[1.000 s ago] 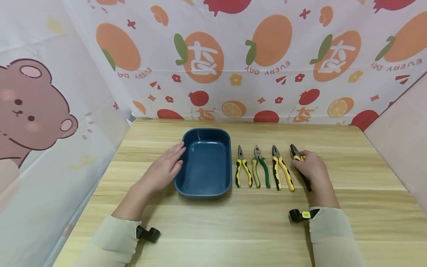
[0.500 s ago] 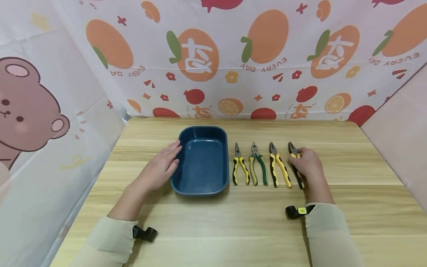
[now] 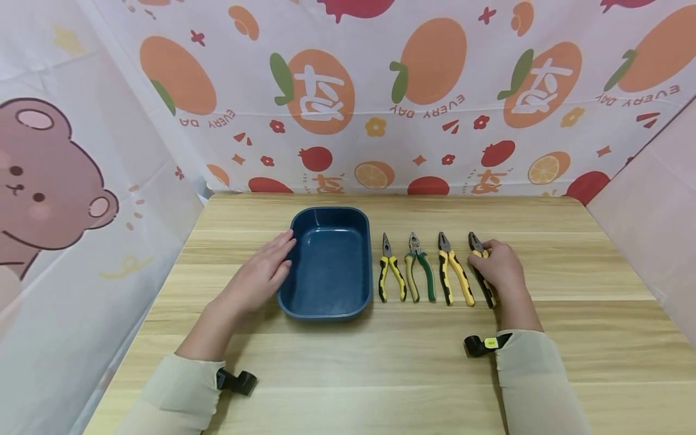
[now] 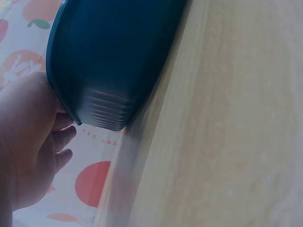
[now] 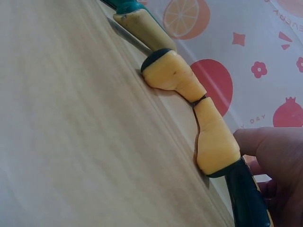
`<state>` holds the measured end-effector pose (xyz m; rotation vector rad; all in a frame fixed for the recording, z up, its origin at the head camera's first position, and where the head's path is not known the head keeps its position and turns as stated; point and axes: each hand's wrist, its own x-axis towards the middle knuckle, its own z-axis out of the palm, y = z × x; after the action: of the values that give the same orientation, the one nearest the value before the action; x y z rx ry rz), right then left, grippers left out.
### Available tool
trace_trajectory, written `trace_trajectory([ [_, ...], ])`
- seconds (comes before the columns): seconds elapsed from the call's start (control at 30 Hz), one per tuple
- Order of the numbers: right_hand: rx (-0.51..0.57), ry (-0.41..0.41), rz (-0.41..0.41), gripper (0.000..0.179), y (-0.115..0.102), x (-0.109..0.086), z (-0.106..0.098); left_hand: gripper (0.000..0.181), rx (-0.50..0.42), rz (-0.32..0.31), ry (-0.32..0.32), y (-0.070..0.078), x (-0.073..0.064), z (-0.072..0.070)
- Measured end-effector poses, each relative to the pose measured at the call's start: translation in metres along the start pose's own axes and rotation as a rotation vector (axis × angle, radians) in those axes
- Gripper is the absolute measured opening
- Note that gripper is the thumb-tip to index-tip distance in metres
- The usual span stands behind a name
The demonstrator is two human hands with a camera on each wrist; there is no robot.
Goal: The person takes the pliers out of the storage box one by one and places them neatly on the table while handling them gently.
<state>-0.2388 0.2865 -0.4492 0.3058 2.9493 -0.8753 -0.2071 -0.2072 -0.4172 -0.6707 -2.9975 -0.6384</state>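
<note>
My left hand [image 3: 262,270] rests against the left rim of a dark blue rectangular tray [image 3: 326,317], fingers straight along its edge. In the left wrist view the tray's ribbed outer wall [image 4: 106,111] shows beside that hand. On the right, my right hand [image 3: 501,269] holds black-and-yellow pliers [image 3: 474,241] between thumb and fingers; their handles still lie low at the tabletop. The palm hides part of the grip. To its left lie yellow-and-black pliers [image 3: 455,275], green-handled pliers [image 3: 426,275] and smaller yellow-and-black long-nose pliers [image 3: 393,278].
Everything stands on a light wooden table [image 3: 348,386]. A fruit-patterned cloth [image 3: 380,90] hangs along the back edge, and a bear-printed cloth [image 3: 54,181] hangs at the left. A pale panel [image 3: 652,199] borders the right side.
The held pliers have turned slightly, their handle end swinging left, closer in line with the row. My left hand stays at the tray. The head view has shifted a little.
</note>
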Motion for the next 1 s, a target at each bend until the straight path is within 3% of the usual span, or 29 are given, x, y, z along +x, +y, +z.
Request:
trace_trajectory([
  [0.6, 0.032, 0.012, -0.025, 0.059, -0.003, 0.000, 0.007, 0.053, -0.003, 0.013, 0.023, -0.003, -0.001, 0.003],
  [0.9, 0.084, -0.023, -0.027, 0.064, -0.007, 0.003, 0.005, 0.055, -0.073, -0.042, -0.018, -0.002, -0.001, -0.002],
  [1.0, 0.117, 0.010, -0.033, 0.064, -0.012, 0.001, 0.002, 0.058, -0.093, -0.053, -0.023, -0.001, 0.000, -0.002],
])
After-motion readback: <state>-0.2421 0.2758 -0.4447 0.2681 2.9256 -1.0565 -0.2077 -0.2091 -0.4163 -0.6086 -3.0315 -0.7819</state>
